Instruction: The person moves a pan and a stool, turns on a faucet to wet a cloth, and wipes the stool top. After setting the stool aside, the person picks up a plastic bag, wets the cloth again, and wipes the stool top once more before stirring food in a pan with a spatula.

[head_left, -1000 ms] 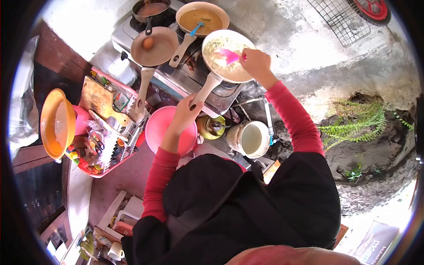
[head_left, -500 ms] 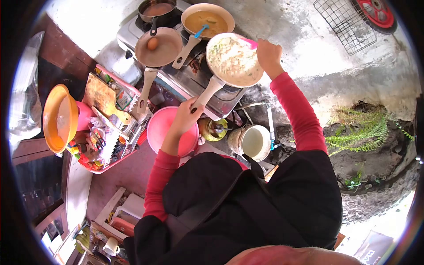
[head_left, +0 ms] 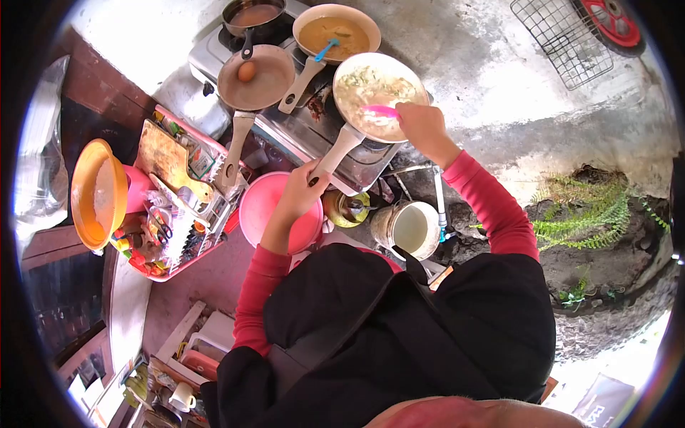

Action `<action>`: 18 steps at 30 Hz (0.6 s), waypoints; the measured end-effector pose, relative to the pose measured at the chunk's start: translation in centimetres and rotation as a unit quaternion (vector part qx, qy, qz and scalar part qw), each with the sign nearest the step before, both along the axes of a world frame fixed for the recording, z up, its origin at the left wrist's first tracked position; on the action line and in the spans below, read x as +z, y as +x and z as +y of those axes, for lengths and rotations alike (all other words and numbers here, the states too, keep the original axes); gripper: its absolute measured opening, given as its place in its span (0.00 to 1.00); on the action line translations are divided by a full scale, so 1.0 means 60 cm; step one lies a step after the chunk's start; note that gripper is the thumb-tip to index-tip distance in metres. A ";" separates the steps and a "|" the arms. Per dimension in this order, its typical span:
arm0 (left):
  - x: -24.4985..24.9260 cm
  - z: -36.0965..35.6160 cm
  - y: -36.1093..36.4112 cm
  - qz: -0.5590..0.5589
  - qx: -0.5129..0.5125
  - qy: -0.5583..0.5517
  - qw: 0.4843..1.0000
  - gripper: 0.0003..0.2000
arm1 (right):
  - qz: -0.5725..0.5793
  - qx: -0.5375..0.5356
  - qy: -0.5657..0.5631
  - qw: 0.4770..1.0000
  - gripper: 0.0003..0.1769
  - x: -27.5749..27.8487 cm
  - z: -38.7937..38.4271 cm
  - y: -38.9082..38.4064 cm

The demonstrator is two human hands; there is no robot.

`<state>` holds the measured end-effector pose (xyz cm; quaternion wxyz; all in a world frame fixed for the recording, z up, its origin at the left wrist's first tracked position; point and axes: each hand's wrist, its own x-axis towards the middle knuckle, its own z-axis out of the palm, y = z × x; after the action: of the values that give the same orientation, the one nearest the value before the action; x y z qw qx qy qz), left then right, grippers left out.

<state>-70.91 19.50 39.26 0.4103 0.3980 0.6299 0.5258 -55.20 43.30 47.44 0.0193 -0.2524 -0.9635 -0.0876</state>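
Observation:
My left hand (head_left: 307, 187) is wrapped round the beige handle of a frying pan (head_left: 340, 153) on the stove's front burner. Creamy white food with green bits (head_left: 374, 89) covers the pan's inside. A pink spatula (head_left: 382, 111) dips into that food, its other end closed in my right hand (head_left: 426, 132) at the pan's right rim. Behind stands a second pan (head_left: 310, 71) of yellowish liquid with a blue utensil (head_left: 327, 49) in it. To the left, another pan (head_left: 267, 84) holds one brown egg (head_left: 247, 71).
The stove (head_left: 300, 133) carries a dark saucepan (head_left: 251, 36) at the back. Below it are a pink basin (head_left: 260, 210), a yellow-green container (head_left: 346, 208) and a white bucket (head_left: 404, 230). A dish rack (head_left: 214, 239) with a cutting board (head_left: 160, 153) and an orange basin (head_left: 80, 196) stand left.
My right hand has moved down and slightly left with the spatula, which now lies lower over the pan's food. My left hand stays on the handle.

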 end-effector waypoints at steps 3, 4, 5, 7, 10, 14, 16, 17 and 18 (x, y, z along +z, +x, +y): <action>-0.001 0.001 -0.001 -0.002 -0.002 -0.005 1.000 0.15 | -0.005 -0.004 0.014 1.000 0.05 -0.047 0.026 0.009; 0.000 0.000 -0.001 -0.005 -0.002 -0.007 1.000 0.15 | 0.011 -0.013 0.025 1.000 0.04 -0.059 0.044 0.010; 0.001 0.000 -0.002 -0.008 -0.001 -0.008 1.000 0.15 | 0.010 -0.014 0.025 1.000 0.04 -0.060 0.057 0.003; 0.003 -0.001 -0.002 -0.012 -0.009 -0.019 1.000 0.15 | 0.015 -0.043 0.083 0.995 0.05 -0.062 0.079 -0.009; 0.009 0.000 -0.005 -0.005 -0.012 -0.021 1.000 0.15 | 0.024 -0.062 0.108 0.992 0.07 -0.016 0.097 -0.024; 0.009 -0.002 -0.004 -0.027 -0.016 -0.026 0.999 0.14 | 0.043 -0.090 0.112 0.989 0.08 -0.006 0.143 -0.011; 0.005 -0.001 -0.002 -0.026 -0.014 -0.014 0.999 0.14 | 0.022 -0.125 0.093 0.988 0.08 -0.039 0.168 0.000; 0.003 -0.001 -0.001 -0.026 -0.010 -0.002 1.000 0.15 | 0.022 -0.124 0.093 0.988 0.08 -0.041 0.160 0.001; 0.006 -0.001 -0.002 -0.026 -0.009 -0.002 1.000 0.15 | 0.009 -0.158 0.045 0.986 0.07 -0.042 0.142 0.003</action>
<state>-71.05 19.46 39.61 0.4321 0.3885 0.6165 0.5312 -55.03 51.80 44.94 0.0253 -0.4009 -0.9064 -0.1308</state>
